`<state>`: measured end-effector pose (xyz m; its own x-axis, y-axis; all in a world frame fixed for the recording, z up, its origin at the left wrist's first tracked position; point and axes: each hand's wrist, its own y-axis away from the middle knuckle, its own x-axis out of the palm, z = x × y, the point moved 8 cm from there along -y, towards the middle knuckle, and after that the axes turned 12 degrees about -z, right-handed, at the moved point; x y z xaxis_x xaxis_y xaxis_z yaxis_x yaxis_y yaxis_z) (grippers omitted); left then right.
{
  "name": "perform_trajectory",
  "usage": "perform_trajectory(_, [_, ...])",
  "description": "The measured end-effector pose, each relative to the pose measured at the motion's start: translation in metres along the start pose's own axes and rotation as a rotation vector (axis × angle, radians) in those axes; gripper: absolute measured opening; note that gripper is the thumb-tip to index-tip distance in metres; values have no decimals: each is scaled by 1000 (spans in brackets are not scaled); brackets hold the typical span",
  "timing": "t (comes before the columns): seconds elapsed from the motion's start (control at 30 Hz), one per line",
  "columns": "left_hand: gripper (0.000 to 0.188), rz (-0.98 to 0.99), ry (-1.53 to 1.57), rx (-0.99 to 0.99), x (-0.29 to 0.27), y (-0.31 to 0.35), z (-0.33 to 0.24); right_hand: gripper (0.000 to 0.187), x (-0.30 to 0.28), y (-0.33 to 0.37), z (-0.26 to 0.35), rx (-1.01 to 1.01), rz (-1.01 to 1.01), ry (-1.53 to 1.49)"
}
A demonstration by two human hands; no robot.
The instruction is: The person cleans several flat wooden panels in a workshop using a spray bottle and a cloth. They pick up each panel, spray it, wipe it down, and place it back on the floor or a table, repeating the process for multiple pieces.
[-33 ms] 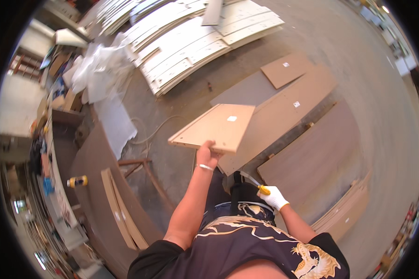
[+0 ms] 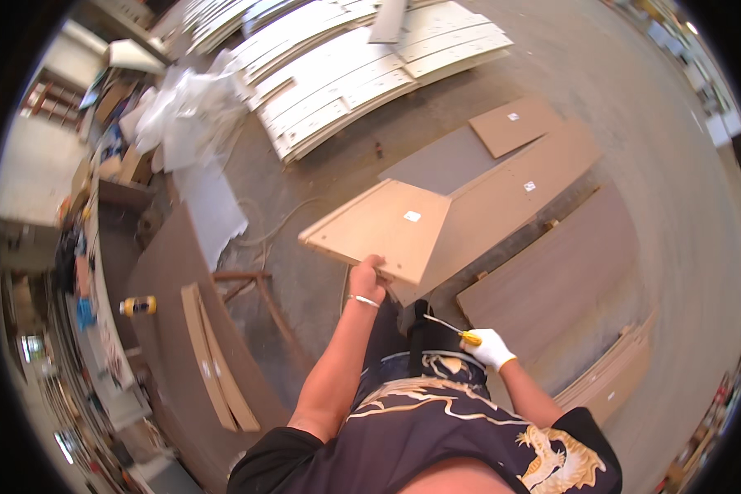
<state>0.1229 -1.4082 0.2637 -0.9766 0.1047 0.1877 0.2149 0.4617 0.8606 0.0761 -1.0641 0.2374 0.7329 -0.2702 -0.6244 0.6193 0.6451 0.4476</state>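
A light wood-coloured panel, with a small white label and several drilled holes, is held out in front of me. My left hand, bare and with a white band at the wrist, grips its near edge, thumb on top and the other fingers hidden beneath. My right hand wears a white glove and is closed around the yellow handle of a screwdriver. Its thin metal shaft points up and left, close to my waist, apart from the panel.
A long brown board lies beyond the held panel, with a smaller board at its far end. White panels are stacked farther back. At left, a brown tabletop carries narrow strips and a yellow bottle.
The held panel's near edge has dipped a little, showing more of its top. The screwdriver has swung slightly flatter, and my right hand has shifted slightly right. The whole view has shifted slightly.
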Motion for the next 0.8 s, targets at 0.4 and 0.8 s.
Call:
perform_trajectory(0.4, [21,-497,199,620,-367,245,104,7,21,54,-9,139,458,-168])
perform_trajectory(0.8, [41,-728,947,808,-668,484,416,24,176,162,82,-73,561,18])
